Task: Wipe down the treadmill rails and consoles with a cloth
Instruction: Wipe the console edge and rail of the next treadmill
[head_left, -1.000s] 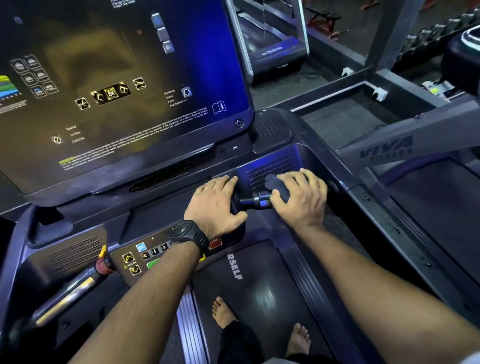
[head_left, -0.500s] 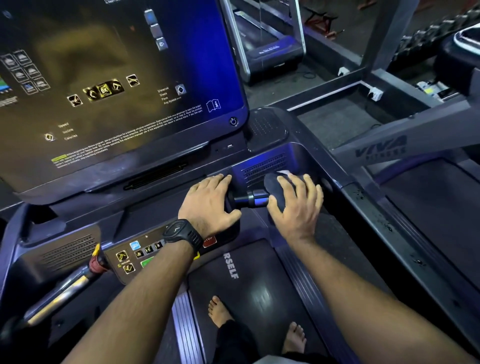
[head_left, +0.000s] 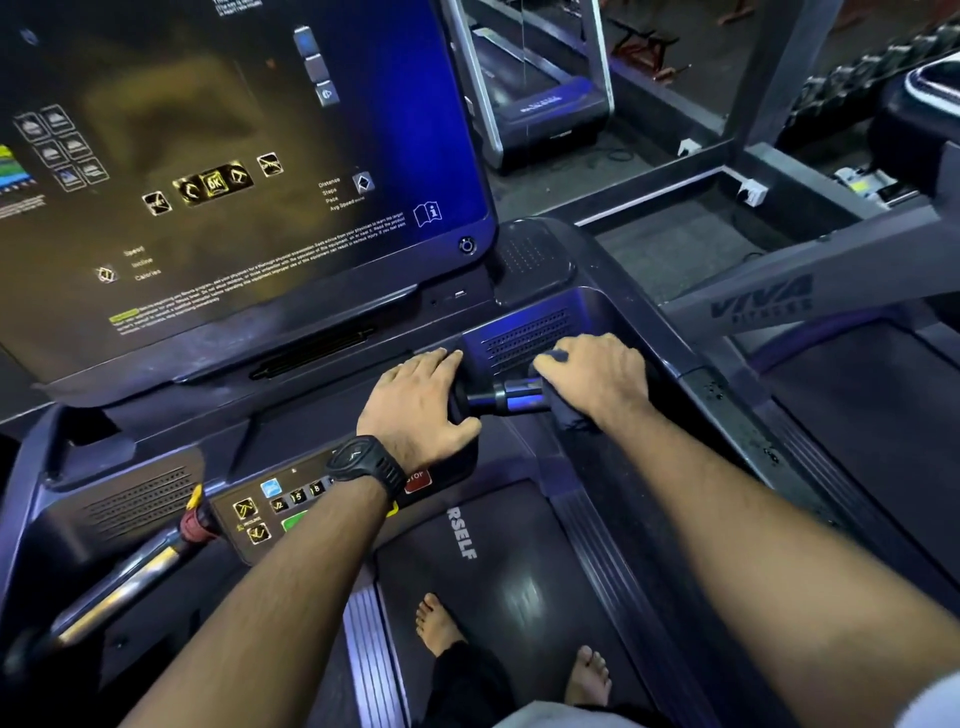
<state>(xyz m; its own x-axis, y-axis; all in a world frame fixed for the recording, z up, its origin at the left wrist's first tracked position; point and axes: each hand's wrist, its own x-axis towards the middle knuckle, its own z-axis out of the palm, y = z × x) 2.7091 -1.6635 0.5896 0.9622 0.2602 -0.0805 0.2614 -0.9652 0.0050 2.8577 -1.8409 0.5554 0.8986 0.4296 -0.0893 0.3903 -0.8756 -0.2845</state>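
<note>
Cloth (head_left: 569, 418) lies bunched under the right hand (head_left: 597, 379), fingers curled over it on the handle (head_left: 506, 397); the left hand (head_left: 415, 405) rests flat on the console (head_left: 291, 421) just beside.

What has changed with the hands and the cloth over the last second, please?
The right hand, gripping the dark cloth, has slid slightly along the short handlebar away from the left hand, baring a little more of the bar. The cloth now bunches under its palm. The left hand stayed flat on the console.
</note>
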